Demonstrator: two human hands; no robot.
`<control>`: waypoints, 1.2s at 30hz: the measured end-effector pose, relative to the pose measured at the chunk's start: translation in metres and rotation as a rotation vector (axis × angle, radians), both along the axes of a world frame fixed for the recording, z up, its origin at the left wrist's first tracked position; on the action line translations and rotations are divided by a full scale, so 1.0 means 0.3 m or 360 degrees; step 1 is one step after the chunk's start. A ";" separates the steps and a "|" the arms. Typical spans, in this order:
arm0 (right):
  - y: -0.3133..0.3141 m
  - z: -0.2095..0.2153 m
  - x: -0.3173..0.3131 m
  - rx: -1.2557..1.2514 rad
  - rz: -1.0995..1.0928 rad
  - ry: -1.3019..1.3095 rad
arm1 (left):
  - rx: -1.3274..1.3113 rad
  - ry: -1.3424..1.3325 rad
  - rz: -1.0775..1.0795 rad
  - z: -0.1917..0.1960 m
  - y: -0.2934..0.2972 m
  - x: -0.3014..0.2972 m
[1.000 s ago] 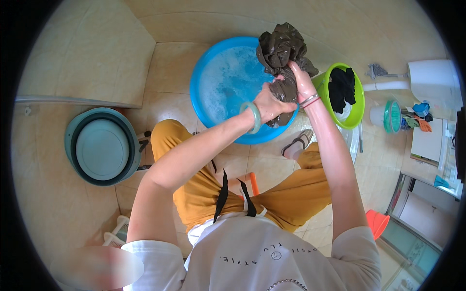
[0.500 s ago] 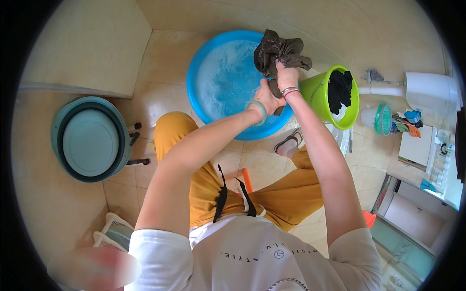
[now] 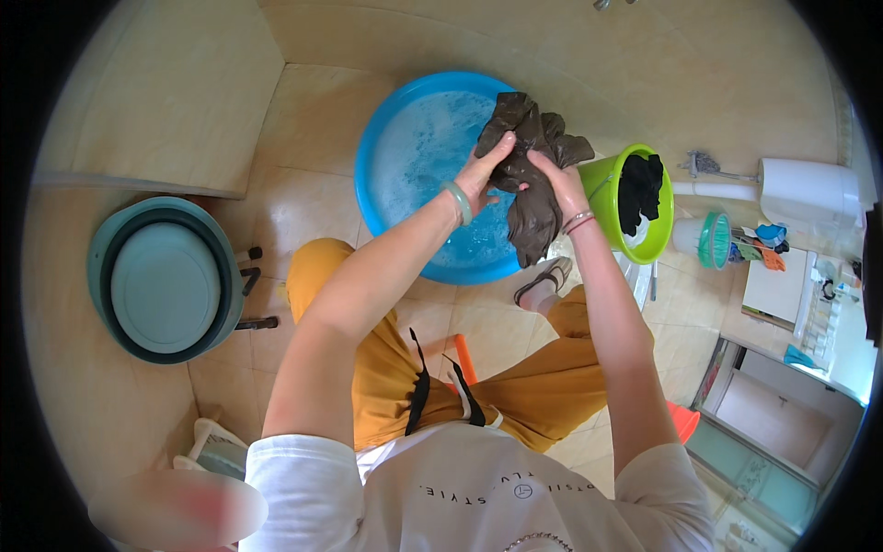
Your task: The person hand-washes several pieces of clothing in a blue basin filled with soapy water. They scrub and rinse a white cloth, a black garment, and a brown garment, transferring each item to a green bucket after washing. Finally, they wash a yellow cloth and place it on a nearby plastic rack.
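A wet dark brown garment (image 3: 532,175) hangs bunched over the right side of a round blue basin (image 3: 386,101) of soapy water. My left hand (image 3: 486,168) grips the upper left of the cloth; a pale green bangle sits on that wrist. On the cloth's right side, my right hand (image 3: 556,177) clutches it, with thin bracelets on the wrist. Both forearms reach up from the lower edge over my orange trousers.
A lime green bucket (image 3: 664,241) holding dark and white clothes stands right of the basin. A stack of teal tubs (image 3: 161,285) sits at the left. A sandalled foot (image 3: 543,281), a teal basket (image 3: 715,241), a white appliance (image 3: 809,189) and tiled floor surround me.
Both hands have shifted along the brown garment, which now hangs longer between them over the basin. The view has tilted slightly, moving the basin and bucket lower in the picture.
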State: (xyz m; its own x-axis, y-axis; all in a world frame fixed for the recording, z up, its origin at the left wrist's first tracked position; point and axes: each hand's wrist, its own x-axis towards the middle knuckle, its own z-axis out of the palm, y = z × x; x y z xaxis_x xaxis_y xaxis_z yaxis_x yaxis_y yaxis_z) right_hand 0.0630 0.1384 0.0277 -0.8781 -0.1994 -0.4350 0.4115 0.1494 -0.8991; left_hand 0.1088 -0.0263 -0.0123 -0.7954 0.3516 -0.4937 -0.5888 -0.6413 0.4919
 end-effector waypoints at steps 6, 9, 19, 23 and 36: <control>-0.011 -0.102 0.107 0.1082 0.0415 0.1104 | -0.0207 0.0468 0.0227 0.025 0.135 -0.010; -0.037 0.015 0.128 0.0927 0.0550 0.0775 | -0.0144 0.0313 0.0384 0.009 0.104 -0.003; 0.090 0.011 -0.028 -0.1103 0.0152 -0.0166 | 0.0053 -0.0092 0.0140 0.093 0.193 -0.019; -0.034 0.110 -0.030 -0.1117 0.0369 -0.0132 | 0.0065 0.0111 0.0240 0.047 0.217 -0.025; -0.086 0.099 -0.101 -0.0467 0.0064 0.0148 | -0.0225 0.0180 0.0209 0.021 0.197 -0.059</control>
State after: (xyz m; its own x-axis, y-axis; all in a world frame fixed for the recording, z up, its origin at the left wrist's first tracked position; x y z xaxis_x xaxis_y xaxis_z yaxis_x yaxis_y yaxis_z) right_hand 0.0329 0.1127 0.0575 -0.9002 -0.3402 -0.2718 0.3244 -0.1075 -0.9398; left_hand 0.0911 0.0328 -0.0061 -0.8827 0.1750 -0.4361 -0.4410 -0.6287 0.6405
